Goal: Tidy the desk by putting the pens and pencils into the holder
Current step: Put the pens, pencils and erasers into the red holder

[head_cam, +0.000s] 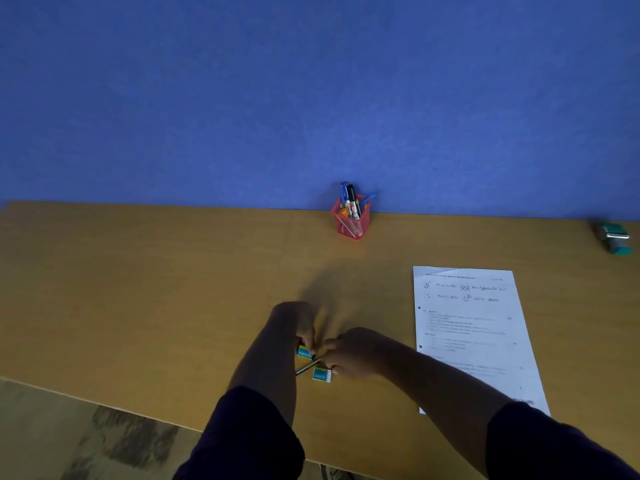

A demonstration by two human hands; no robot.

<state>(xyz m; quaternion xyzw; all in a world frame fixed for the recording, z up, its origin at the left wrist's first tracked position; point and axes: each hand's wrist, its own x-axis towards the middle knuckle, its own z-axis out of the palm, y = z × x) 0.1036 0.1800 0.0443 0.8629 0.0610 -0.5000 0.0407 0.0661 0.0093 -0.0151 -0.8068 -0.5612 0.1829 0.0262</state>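
Between the hands (322, 344) near the front edge and the red mesh holder (351, 221) at the blue wall (311, 98), the wooden desk (156, 289) lies bare, a straight open lane. A printed sheet (474, 334) lies flat to the right of that lane. A green object (613, 239) sits far right, well apart. Pens already crowd the holder's mouth.

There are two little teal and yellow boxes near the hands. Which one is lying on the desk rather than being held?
The nearer box, flat on the desk beside the right hand. The other box is gripped in the left hand.
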